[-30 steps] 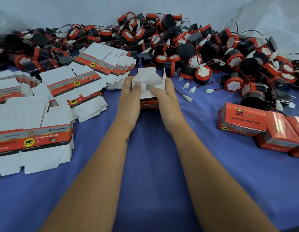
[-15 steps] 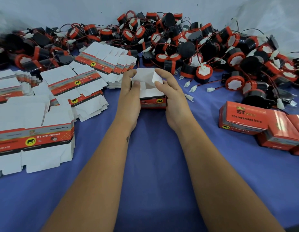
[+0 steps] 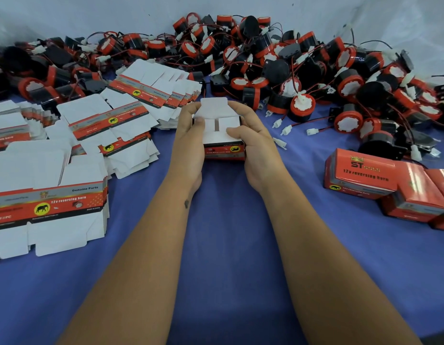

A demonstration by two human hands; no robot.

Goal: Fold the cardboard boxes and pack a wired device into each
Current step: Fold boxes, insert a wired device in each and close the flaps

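Item: one cardboard box (image 3: 222,136), part-folded, red and black printed side facing the camera, white inner flaps uppermost. Location: held at centre of the blue worktop (image 3: 228,245), in front of the device heap. Two white side flaps lie folded inward with a narrow gap between them; the rounded tuck flap (image 3: 214,105) stands up at the far edge.

Left hand (image 3: 188,143): grip closed on the box's left side, thumb pressed onto the left inner flap, fingers curled round the far edge.

Right hand (image 3: 255,145): grip closed on the box's right side, thumb lying across the right inner flap, fingers curled over the far corner by the tuck flap.

Wired devices (image 3: 278,63): large loose heap, black bodies with red rims and white faces, red and black leads ending in white plugs, spread along the far edge from left to right against the pale backdrop.

Flat box blanks (image 3: 49,202): several fanned stacks at left, white with a red band reading "12v reversing horn" and a yellow elephant badge. Nearest stack lies at the near left; another stack (image 3: 156,88) sits just beyond the held box, left of it.

Finished boxes (image 3: 362,175): closed red cartons grouped at right, touching one another, below the heap.
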